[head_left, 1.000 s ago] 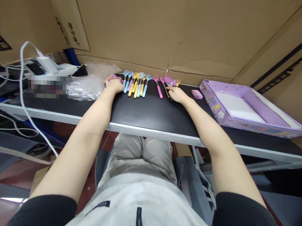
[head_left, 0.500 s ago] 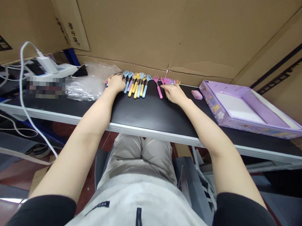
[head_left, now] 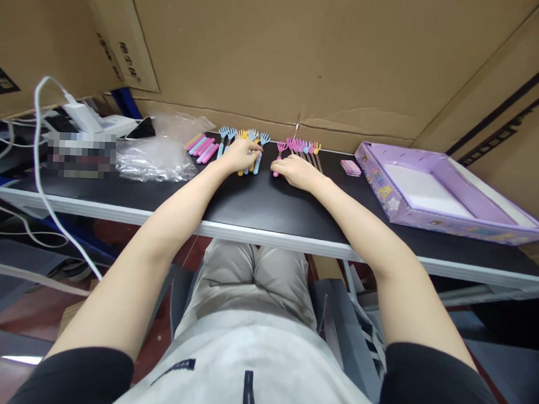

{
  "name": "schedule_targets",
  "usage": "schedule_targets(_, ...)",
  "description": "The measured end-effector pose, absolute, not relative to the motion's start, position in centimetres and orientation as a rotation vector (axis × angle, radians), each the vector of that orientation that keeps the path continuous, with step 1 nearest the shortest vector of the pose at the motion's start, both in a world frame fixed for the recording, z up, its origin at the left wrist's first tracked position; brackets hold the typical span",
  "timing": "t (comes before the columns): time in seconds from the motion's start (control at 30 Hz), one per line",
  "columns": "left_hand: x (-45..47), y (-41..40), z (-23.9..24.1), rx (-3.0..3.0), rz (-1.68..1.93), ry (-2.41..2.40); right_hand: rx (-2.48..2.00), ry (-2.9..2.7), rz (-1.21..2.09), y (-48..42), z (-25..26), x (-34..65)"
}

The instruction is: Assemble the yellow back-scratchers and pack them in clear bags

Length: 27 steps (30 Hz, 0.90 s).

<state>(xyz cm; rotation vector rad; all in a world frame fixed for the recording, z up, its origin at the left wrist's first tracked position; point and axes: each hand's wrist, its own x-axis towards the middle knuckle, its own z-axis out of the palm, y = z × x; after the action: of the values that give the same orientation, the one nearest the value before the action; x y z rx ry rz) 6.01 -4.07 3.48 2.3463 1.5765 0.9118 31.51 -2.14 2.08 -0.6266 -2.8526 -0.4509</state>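
Observation:
My left hand (head_left: 241,157) hovers over a row of small rakes (head_left: 264,143) with blue and yellow handles and hides part of them. Its fingers are bent together, and whatever they hold is hidden. My right hand (head_left: 300,172) has its fingertips closed on the handle of a pink small rake (head_left: 281,148) lying on the black table. Just behind that hand, several rake heads on bare rods (head_left: 315,153) lie side by side in pink, blue and yellow. Loose pink, blue and yellow handles (head_left: 203,148) lie left of the row.
Clear plastic bags (head_left: 158,155) lie left of the handles. A white charger with a cable (head_left: 83,115) stands farther left. To the right are a stack of pink cards (head_left: 350,168) and an open purple box (head_left: 392,210). A cardboard wall (head_left: 276,59) rises behind the table.
My left hand has moved right, from the loose handles to above the rake row, uncovering the handles. My right hand has shifted left and closed on the pink small rake, uncovering the bare rods.

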Motion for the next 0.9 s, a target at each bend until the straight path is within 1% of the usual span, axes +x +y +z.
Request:
schedule_targets(0.17,8.5,-6.0,4.9,1.999,0.868,1.394,-0.421,-2.755,-0.659,-2.9,2.2,30.7)
schedule_targets(0.27,9.8,-6.6,6.0,1.813,0.807,1.234,-0.361,-2.716,-0.696,-3.4,2.4,30.2)
schedule_targets(0.37,10.8,-6.2,6.6,1.786,0.85,1.187,-0.367,-2.717,-0.683,-3.4,2.5,30.1)
schedule_targets(0.57,10.5,-3.9,5.2,1.833,0.91,1.355,-0.587,-2.598,-0.572,-2.2,2.6,32.0)
schedule_targets(0.73,8.8,-3.5,3.7,2.242,0.977,1.455,-0.764,-2.444,-0.502,-2.1,3.8,33.8)
schedule_targets(0.9,8.9,-4.8,3.8,2.493,0.906,1.47,-0.85,-2.508,-0.419,-2.4,4.2,33.7)
